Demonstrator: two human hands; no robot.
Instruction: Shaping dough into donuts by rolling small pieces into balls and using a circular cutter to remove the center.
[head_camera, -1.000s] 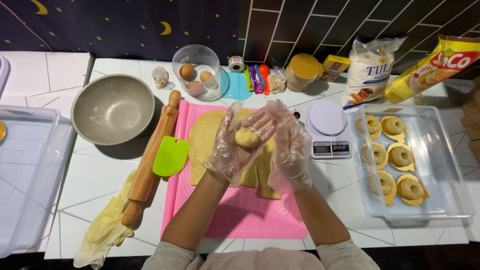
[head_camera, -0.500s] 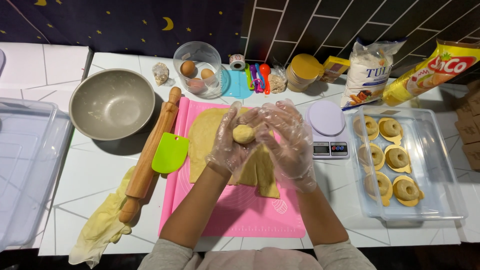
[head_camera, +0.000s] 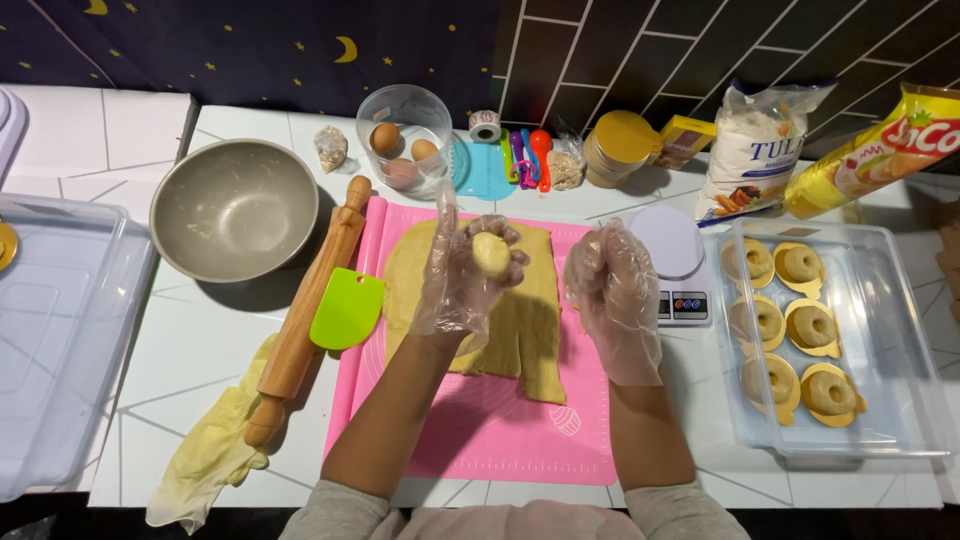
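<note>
Both my hands wear loose clear plastic gloves. My left hand (head_camera: 462, 272) holds a small round ball of yellow dough (head_camera: 491, 253) in its fingers, above a flat sheet of rolled dough (head_camera: 520, 330) on a pink mat (head_camera: 480, 430). My right hand (head_camera: 618, 292) hovers to the right of the ball, apart from it, fingers curled downward and holding nothing. It hangs over the mat's right edge, next to a small white kitchen scale (head_camera: 672, 262).
A clear tray (head_camera: 890, 400) at right holds several ring-shaped dough pieces on yellow papers. Left of the mat lie a green scraper (head_camera: 347, 310), a wooden rolling pin (head_camera: 305, 325), a grey bowl (head_camera: 233, 208) and a yellow cloth (head_camera: 215, 450). Eggs in a tub (head_camera: 403, 150), bags and measuring spoons line the back.
My hands were cupped together around the dough ball. They have separated: the right hand moved off to the right and the left keeps the ball.
</note>
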